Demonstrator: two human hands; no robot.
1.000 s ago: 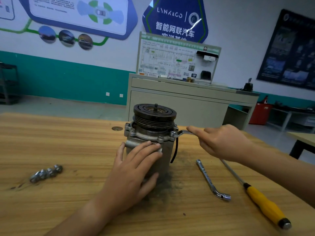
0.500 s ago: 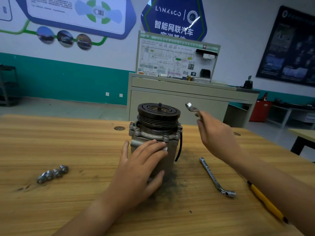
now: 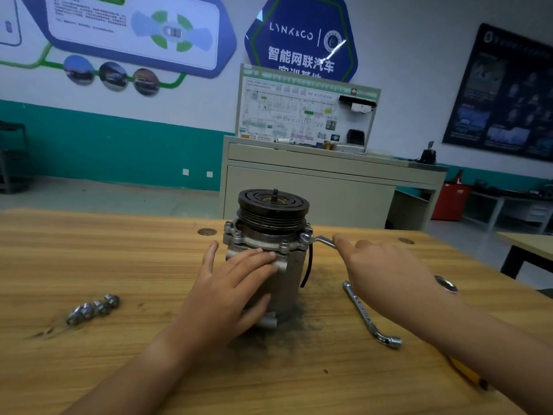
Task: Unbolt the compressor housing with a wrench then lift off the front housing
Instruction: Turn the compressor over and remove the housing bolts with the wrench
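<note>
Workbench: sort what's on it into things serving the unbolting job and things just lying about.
In use: grey metal compressor with black grooved pulley; slim silver wrench on its flange bolt; left hand bracing the compressor; right hand gripping the wrench.
Lying about: silver L-shaped socket wrench; row of loose silver bolts; yellow-handled screwdriver, mostly hidden.

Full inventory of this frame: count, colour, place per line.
grey metal compressor with black pulley: one, grey and black, upright, table centre
silver flat wrench: one, silver, at compressor's right flange
silver L-shaped socket wrench: one, silver, lying right of compressor
yellow-handled screwdriver: one, yellow, far right, partly hidden
loose metal bolts: cluster, count unclear, silver, table left
wooden table: one, light brown, under everything
beige cabinet: one, beige, behind table
left hand: one, pressed flat on compressor body
right hand: one, grips flat wrench handle
</note>
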